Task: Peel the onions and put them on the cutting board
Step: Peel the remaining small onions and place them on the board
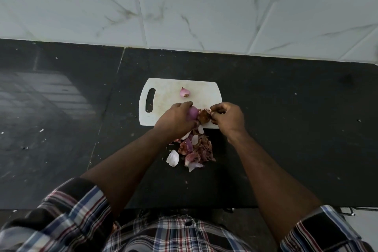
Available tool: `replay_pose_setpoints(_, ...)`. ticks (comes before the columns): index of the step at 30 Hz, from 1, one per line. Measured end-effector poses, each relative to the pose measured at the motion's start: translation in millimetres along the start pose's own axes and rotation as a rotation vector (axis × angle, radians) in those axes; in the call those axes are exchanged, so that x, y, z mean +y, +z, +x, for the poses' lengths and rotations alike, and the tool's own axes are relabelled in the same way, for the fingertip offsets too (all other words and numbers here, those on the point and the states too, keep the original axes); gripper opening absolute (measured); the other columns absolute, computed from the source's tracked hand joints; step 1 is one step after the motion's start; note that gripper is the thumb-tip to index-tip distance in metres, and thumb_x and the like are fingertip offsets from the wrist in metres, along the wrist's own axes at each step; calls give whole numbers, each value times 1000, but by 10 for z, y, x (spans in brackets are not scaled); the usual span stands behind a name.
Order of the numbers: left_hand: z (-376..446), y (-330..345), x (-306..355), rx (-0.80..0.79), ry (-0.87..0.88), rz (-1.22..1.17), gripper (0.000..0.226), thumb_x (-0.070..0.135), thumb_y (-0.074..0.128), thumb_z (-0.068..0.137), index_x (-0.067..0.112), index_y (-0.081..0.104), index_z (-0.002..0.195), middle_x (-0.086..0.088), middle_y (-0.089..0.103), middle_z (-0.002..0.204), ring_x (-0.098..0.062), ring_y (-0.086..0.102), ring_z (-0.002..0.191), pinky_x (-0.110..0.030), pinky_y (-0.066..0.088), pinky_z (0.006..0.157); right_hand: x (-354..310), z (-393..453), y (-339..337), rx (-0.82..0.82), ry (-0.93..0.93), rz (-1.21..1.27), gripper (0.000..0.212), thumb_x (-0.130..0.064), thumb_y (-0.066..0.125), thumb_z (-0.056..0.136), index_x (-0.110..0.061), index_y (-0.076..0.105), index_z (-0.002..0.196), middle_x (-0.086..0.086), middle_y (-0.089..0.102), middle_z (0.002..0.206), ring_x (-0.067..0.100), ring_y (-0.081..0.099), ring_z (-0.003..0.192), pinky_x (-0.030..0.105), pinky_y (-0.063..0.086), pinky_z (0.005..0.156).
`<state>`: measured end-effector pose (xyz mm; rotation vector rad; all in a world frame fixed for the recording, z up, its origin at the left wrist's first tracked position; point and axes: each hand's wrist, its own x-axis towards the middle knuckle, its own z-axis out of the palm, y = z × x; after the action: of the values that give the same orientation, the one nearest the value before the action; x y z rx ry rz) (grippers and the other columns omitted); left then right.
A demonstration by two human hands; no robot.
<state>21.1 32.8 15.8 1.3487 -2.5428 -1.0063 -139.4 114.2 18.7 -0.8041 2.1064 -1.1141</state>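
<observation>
**Fingers.** Left hand (177, 119): curled round an onion (193, 112), purple flesh showing between thumb and fingers. Right hand (229, 117): fingertips pinching a brown flap of skin (204, 116) at the onion's end.

**Onion.** Held just above the near edge of the board (166, 98), partly bared. Judged light and firm. The skin is papery and likely to tear short, and the bared flesh is probably slick, so grip the body and pull the skin from a loose edge near the root.

**Second onion** (184, 92). Peeled, lying on the board, apart from the hands.

**Peel heap** (193, 150). On the counter (286, 133), just in front of the board.

**Surface.** Counter is dark, flat and speckled with scraps.

**Room.** Pale veined tile wall (204, 6) behind.
</observation>
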Motion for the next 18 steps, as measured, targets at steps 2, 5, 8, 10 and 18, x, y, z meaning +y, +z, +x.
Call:
replay_pose_setpoints(2, 48, -11, 30, 70, -15, -17, 53, 33, 64, 90, 16, 53, 139, -11, 62, 126, -28, 62, 110, -38, 51, 90, 19, 9, -13, 12, -33, -26, 22, -1, 73, 87, -23, 69, 84, -1, 71, 86, 19, 72, 80, 45, 63, 78)
replay_pose_setpoints(5, 82, -104, -30, 180, -48, -129, 45, 36, 63, 92, 13, 58, 130, -7, 65, 115, -21, 61, 97, -31, 47, 80, 43, 19, -41, 29, -108, -77, 23, -2, 73, 86, -25, 68, 85, -4, 71, 87, 18, 72, 81, 46, 62, 78)
replay_pose_setpoints(8, 133, -193, -205, 236, -107, -122, 47, 36, 66, 90, 14, 57, 130, -8, 63, 121, -22, 60, 103, -34, 49, 84, 37, 1, -50, 31, -200, -139, 19, -3, 71, 86, -22, 70, 90, -7, 71, 89, 13, 70, 86, 41, 61, 81)
replay_pose_setpoints(10, 142, -233, -263, 213, -148, -99, 52, 33, 67, 90, 14, 54, 136, -11, 61, 129, -25, 59, 111, -33, 47, 87, 11, -25, -50, 41, -242, -152, 18, -3, 70, 86, -20, 71, 91, -8, 71, 89, 12, 69, 86, 33, 59, 81)
replay_pose_setpoints(18, -129, -305, -12, 47, -175, -655, 51, 46, 69, 90, 20, 63, 132, -2, 68, 124, -16, 65, 100, -29, 51, 78, -113, -198, -91, 87, -480, -94, 17, -2, 69, 87, -19, 70, 89, -14, 68, 87, -1, 65, 85, 10, 48, 74)
